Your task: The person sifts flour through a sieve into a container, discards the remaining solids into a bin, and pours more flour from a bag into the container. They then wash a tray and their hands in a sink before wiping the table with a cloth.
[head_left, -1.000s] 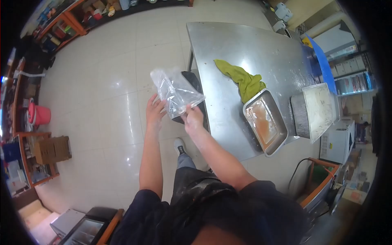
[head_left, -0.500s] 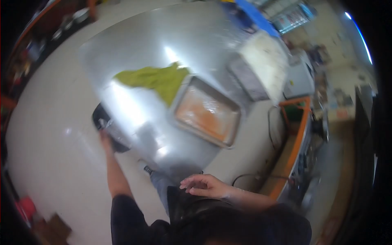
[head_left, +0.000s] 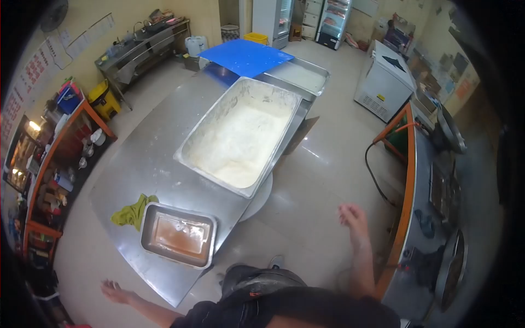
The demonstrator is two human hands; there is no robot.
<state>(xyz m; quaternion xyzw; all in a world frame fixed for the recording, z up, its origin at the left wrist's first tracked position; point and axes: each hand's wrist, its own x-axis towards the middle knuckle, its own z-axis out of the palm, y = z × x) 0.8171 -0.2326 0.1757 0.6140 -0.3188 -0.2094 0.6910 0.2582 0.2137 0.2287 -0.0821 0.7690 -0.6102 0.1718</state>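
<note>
Head view: left fingers [head_left: 112,291], right fingers [head_left: 345,209] loose, empty; metal pan [head_left: 149,232] between, nearer left.

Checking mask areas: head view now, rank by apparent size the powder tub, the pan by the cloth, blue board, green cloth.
1. Tub
2. Pan
3. Board
4. Cloth
Image area only: the pan is nearer than the board, so their true order is unsure.

On table [head_left: 158,131]: cloth [head_left: 132,214] left of pan [head_left: 175,261], tub [head_left: 270,97] behind; freezer [head_left: 385,82] right.
</note>
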